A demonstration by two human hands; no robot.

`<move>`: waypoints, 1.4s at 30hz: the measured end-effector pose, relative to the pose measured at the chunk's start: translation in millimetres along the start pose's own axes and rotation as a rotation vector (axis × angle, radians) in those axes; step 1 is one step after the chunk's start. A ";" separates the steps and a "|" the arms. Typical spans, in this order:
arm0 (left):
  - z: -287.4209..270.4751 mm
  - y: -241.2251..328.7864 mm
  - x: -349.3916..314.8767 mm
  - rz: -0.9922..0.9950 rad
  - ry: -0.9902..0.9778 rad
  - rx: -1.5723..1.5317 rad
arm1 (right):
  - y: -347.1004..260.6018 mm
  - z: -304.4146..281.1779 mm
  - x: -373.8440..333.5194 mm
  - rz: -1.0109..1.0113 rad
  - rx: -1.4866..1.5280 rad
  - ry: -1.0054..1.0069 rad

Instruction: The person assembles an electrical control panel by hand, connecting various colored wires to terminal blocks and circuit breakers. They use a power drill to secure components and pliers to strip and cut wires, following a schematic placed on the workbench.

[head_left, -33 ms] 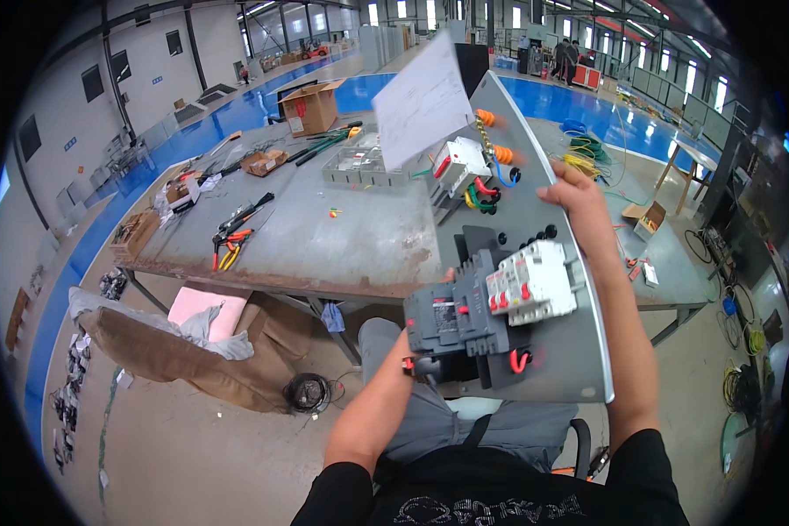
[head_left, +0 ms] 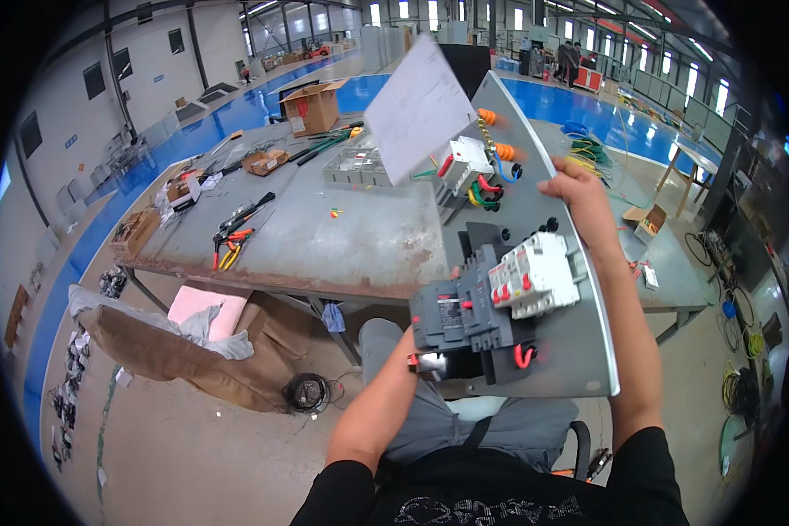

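Note:
Tilted up in front of me is a grey metal mounting panel (head_left: 579, 355) with electrical parts on it. My right hand (head_left: 579, 197) grips its right edge, thumb on the face and fingers wrapped behind. On the lower part sit a dark grey moulded-case circuit breaker (head_left: 451, 316) and white miniature circuit breakers (head_left: 535, 279) with red toggles. Higher up are another white breaker (head_left: 467, 167), orange insulators (head_left: 500, 151) and short coloured wires. My left forearm (head_left: 373, 408) reaches up behind the dark breaker, which hides most of that hand. A white paper sheet (head_left: 419, 110) stands off the panel's far left side.
The metal workbench (head_left: 324, 250) carries red and yellow pliers (head_left: 231, 250), a divided plastic parts box (head_left: 355, 167) and a cardboard box (head_left: 311, 107). A small open carton (head_left: 647, 221) lies right of the panel. A brown-covered chair (head_left: 167, 355) stands at the left.
The panel and its breakers have shifted slightly to the right, its lower edge a little higher. The paper sheet has swung slightly left. My right hand keeps its grip.

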State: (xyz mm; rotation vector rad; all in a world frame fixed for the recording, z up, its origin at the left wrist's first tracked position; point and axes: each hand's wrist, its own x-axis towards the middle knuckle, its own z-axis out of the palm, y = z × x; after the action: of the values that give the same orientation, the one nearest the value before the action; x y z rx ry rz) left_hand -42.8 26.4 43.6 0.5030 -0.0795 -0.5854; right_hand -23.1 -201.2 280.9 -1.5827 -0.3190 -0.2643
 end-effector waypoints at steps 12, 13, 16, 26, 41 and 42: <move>16.5 -38.3 -35.4 0.115 0.212 0.563 | -4.9 84.4 34.3 -0.136 -0.292 -0.127; 19.2 -50.3 -25.2 0.160 0.350 0.599 | 4.4 86.1 34.8 -0.139 -0.303 -0.113; 8.3 -65.0 -13.6 0.240 0.273 0.548 | 32.3 91.2 33.9 -0.118 -0.316 -0.096; -72.4 -123.7 -1.1 -0.084 0.232 0.368 | 133.5 123.7 19.0 -0.108 -0.641 -0.036; -68.6 -133.1 -41.2 0.107 0.421 0.179 | 61.7 95.9 -184.0 -0.352 -0.390 -0.904; -70.1 -128.8 -43.3 0.118 0.433 0.186 | 59.2 70.2 -192.9 -0.305 -0.327 -1.079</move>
State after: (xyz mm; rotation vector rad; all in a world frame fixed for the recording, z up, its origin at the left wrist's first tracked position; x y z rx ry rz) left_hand -129.7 -11.8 -76.3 0.7905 0.2492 -0.3453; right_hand -183.4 -140.2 153.5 -1.8818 -1.4112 0.3613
